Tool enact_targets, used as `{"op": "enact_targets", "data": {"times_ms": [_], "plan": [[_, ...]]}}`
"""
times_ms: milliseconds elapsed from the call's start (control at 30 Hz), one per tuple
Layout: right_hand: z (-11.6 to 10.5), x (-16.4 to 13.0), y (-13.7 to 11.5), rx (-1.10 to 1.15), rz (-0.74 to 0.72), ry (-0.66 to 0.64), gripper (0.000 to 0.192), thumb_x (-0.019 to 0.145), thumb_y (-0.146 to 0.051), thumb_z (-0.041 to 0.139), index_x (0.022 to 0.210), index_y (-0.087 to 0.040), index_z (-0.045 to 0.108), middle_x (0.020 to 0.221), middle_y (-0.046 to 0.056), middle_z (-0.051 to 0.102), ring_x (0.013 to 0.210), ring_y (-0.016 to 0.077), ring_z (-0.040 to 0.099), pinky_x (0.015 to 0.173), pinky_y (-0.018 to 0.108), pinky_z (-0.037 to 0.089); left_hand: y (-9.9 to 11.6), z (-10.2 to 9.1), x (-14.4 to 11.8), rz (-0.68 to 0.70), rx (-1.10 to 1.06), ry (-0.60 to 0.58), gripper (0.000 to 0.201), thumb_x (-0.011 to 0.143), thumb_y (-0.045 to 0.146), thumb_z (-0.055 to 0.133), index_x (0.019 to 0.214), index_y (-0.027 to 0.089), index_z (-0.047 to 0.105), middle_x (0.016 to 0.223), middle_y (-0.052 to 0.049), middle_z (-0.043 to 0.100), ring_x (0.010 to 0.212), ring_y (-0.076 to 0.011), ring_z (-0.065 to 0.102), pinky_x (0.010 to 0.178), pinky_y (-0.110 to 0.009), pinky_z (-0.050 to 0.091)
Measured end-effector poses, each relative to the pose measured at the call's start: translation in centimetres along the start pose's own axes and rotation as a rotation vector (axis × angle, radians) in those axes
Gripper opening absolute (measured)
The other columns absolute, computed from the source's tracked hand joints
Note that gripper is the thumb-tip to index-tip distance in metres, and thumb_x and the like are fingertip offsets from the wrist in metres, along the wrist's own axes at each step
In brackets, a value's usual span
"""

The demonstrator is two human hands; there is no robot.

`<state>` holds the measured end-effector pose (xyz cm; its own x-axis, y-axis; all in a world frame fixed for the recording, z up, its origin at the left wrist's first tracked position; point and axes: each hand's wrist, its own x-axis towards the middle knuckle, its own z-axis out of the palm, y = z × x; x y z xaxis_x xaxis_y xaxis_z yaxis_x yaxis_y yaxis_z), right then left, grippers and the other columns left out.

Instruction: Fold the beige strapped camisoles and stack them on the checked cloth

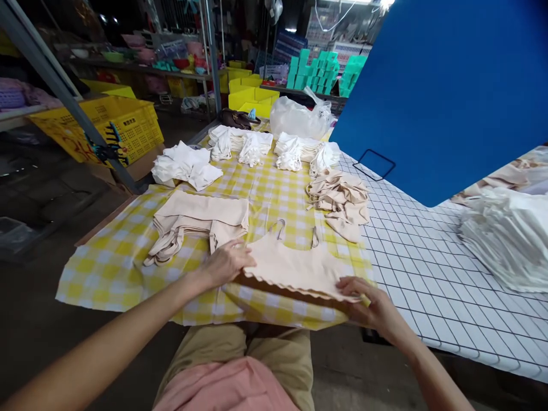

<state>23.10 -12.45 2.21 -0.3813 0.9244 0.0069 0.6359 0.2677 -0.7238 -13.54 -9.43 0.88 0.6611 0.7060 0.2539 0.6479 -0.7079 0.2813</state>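
Note:
A beige camisole top (295, 265) with thin straps is spread on the yellow checked cloth (128, 279), straps pointing away from me and scalloped hem toward me. My left hand (229, 262) pinches its left bottom corner. At the right bottom corner, my right hand (370, 299) has its fingers closed around the hem, thumb hidden from view. The hem is slightly raised off the cloth. Just left of it lies a neat stack of folded beige tops (203, 211), straps hanging toward me. A crumpled heap of beige tops (340, 197) rests beyond my right hand.
Folded white tops (252, 142) line the back, beside a loose white pile (184, 165). Behind them sits a plastic bag (299, 117). A large blue board (445, 85) overhangs the white grid-patterned cloth (415, 257), with a white garment stack (509, 237) at right. A metal post (85, 120) stands left.

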Motion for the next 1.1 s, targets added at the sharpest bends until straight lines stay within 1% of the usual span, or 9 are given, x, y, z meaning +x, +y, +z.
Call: {"op": "enact_targets", "data": {"times_ms": [133, 333, 433, 533, 600, 700, 833, 933, 1100], "plan": [[2.0, -2.8, 1.0, -0.08, 0.015, -0.012, 0.01, 0.079, -0.022, 0.048, 0.081, -0.023, 0.058, 0.108, 0.009, 0.058, 0.105, 0.024, 0.054, 0.079, 0.036, 0.047, 1.5, 1.6, -3.1, 0.112, 0.075, 0.031, 0.032, 0.08, 0.003, 0.043, 0.094, 0.021, 0.065, 0.105, -0.004, 0.067, 0.101, -0.0167, 0.06, 0.097, -0.038, 0.04], [2.4, -3.5, 1.5, -0.184, -0.048, 0.074, 0.022, 0.079, -0.019, 0.047, 0.088, -0.027, 0.065, 0.102, 0.009, 0.058, 0.098, 0.0236, 0.056, 0.073, 0.037, 0.051, 1.9, 1.9, -3.4, 0.144, 0.095, 0.093, 0.031, 0.081, 0.003, 0.042, 0.097, 0.018, 0.064, 0.11, -0.006, 0.065, 0.104, -0.0181, 0.059, 0.093, -0.038, 0.045], [2.3, -3.2, 1.3, -0.148, -0.047, 0.095, 0.018, 0.081, -0.027, 0.05, 0.082, -0.027, 0.067, 0.099, 0.009, 0.059, 0.093, 0.0236, 0.059, 0.069, 0.035, 0.053, 1.8, 2.3, -3.5, 0.115, 0.015, 0.11, 0.033, 0.078, 0.002, 0.042, 0.095, 0.017, 0.065, 0.108, -0.007, 0.066, 0.102, -0.0188, 0.06, 0.093, -0.039, 0.045], [1.2, -2.8, 0.2, -0.073, -0.012, 0.132, 0.024, 0.083, -0.038, 0.049, 0.08, -0.026, 0.069, 0.1, 0.01, 0.06, 0.09, 0.0237, 0.061, 0.065, 0.033, 0.054, 2.0, 1.7, -3.1, -0.03, -0.216, 0.16, 0.037, 0.073, 0.001, 0.04, 0.091, 0.017, 0.068, 0.101, -0.006, 0.069, 0.096, -0.0173, 0.063, 0.09, -0.035, 0.047], [-0.1, -2.3, -1.1, -0.052, -0.006, 0.205, 0.026, 0.082, -0.043, 0.051, 0.078, -0.025, 0.069, 0.1, 0.01, 0.062, 0.092, 0.0256, 0.061, 0.07, 0.034, 0.054, 2.4, 0.3, -2.4, -0.207, -0.423, 0.212, 0.036, 0.072, 0.004, 0.04, 0.089, 0.018, 0.069, 0.095, -0.004, 0.07, 0.091, -0.0161, 0.065, 0.084, -0.03, 0.05], [-2.1, -1.4, -3.8, 0.0, -0.018, 0.31, 0.023, 0.077, -0.044, 0.057, 0.078, -0.025, 0.069, 0.094, 0.009, 0.066, 0.091, 0.0278, 0.061, 0.071, 0.036, 0.053, 2.8, -3.3, -1.3, -0.446, -0.665, 0.296, 0.024, 0.075, 0.016, 0.047, 0.083, 0.017, 0.07, 0.085, -0.003, 0.071, 0.08, -0.0171, 0.066, 0.073, -0.026, 0.052], [-3.0, 0.5, -8.0, 0.116, -0.124, 0.37, 0.017, 0.076, -0.039, 0.061, 0.087, -0.028, 0.069, 0.086, 0.006, 0.067, 0.082, 0.0258, 0.063, 0.062, 0.031, 0.053, 2.1, -8.1, -2.3, -0.571, -0.807, 0.486, 0.024, 0.073, 0.037, 0.056, 0.071, 0.016, 0.066, 0.071, -0.003, 0.068, 0.07, -0.0182, 0.062, 0.064, -0.026, 0.05], [-1.9, 3.0, -11.8, 0.186, -0.268, 0.28, 0.012, 0.078, -0.035, 0.059, 0.08, -0.027, 0.068, 0.076, 0.006, 0.065, 0.071, 0.0232, 0.062, 0.055, 0.029, 0.05, 0.5, -10.7, -5.0, -0.686, -0.84, 0.686, 0.029, 0.067, 0.046, 0.063, 0.065, 0.017, 0.063, 0.062, -0.002, 0.063, 0.061, -0.0169, 0.059, 0.056, -0.026, 0.049], [2.3, 7.9, -17.9, 0.254, -0.545, 0.086, 0.016, 0.085, -0.029, 0.052, 0.074, -0.022, 0.062, 0.063, 0.004, 0.06, 0.06, 0.0175, 0.056, 0.055, 0.028, 0.046, -2.0, -14.4, -9.9, -0.857, -0.884, 0.99, 0.032, 0.055, 0.051, 0.072, 0.067, 0.022, 0.064, 0.064, 0.0, 0.065, 0.062, -0.018, 0.059, 0.055, -0.028, 0.05]]}}
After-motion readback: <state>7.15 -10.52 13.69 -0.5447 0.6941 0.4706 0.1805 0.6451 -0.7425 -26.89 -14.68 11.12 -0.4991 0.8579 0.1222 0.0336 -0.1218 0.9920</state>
